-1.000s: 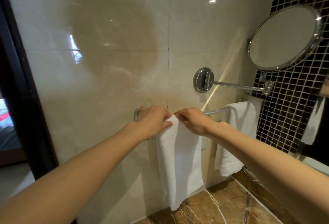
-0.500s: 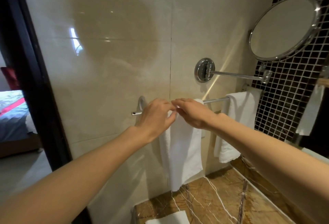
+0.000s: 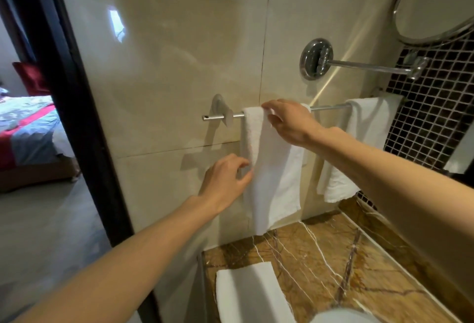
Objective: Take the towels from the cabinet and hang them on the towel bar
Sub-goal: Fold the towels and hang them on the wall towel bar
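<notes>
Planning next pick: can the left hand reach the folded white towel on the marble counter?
Probably yes: the folded white towel lies uncovered below the left hand, with nothing between them.

This is a bathroom that opens onto a bedroom. A chrome towel bar [image 3: 328, 108] is fixed to a glossy beige tiled wall [image 3: 179, 53]. A white towel [image 3: 277, 174] is draped over it, and a second towel [image 3: 369, 127] hangs at its right end. Above and right of the bar is a round mirror [image 3: 436, 2] on a swing arm [image 3: 364, 65], with dark mosaic tiles [image 3: 431, 117] beyond. Below the bar, a brown marble counter [image 3: 333, 258] carries a folded towel [image 3: 251, 294]. Far left, a dark door frame [image 3: 77, 117] shows a bed [image 3: 25, 122].
</notes>
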